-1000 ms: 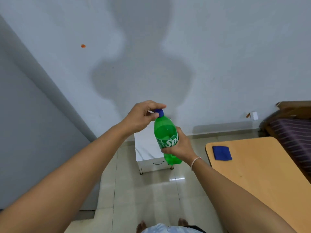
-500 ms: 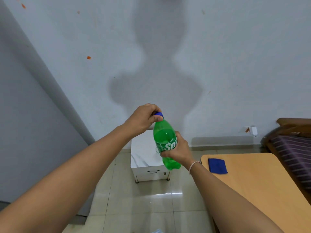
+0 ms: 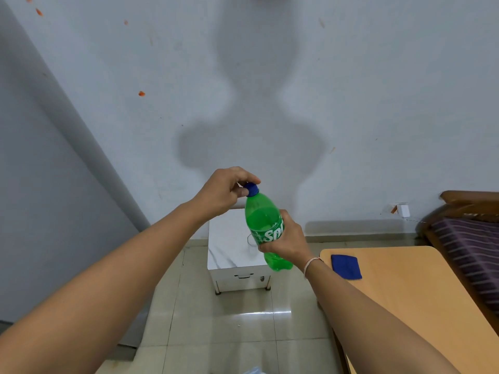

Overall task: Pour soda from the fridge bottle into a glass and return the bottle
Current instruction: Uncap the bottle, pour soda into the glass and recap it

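A green soda bottle (image 3: 262, 217) with a white label and a blue cap (image 3: 252, 189) is held up in front of me, tilted slightly left. My right hand (image 3: 286, 240) wraps around its middle over the label. My left hand (image 3: 228, 188) pinches the blue cap with thumb and fingers. A clear glass (image 3: 251, 240) is partly visible behind the bottle, standing on the small white cabinet (image 3: 229, 255). No fridge is in view.
A wooden table (image 3: 405, 292) stands at the right with a blue cloth (image 3: 346, 266) on its near corner. A bed with a striped cover (image 3: 469, 244) lies at the far right. Tiled floor (image 3: 229, 333) stretches below; a grey wall panel runs along the left.
The view has tilted up, so the cabinet and table sit lower in frame. Both hands keep hold of the bottle and cap; the left fingers have shifted slightly on the cap.
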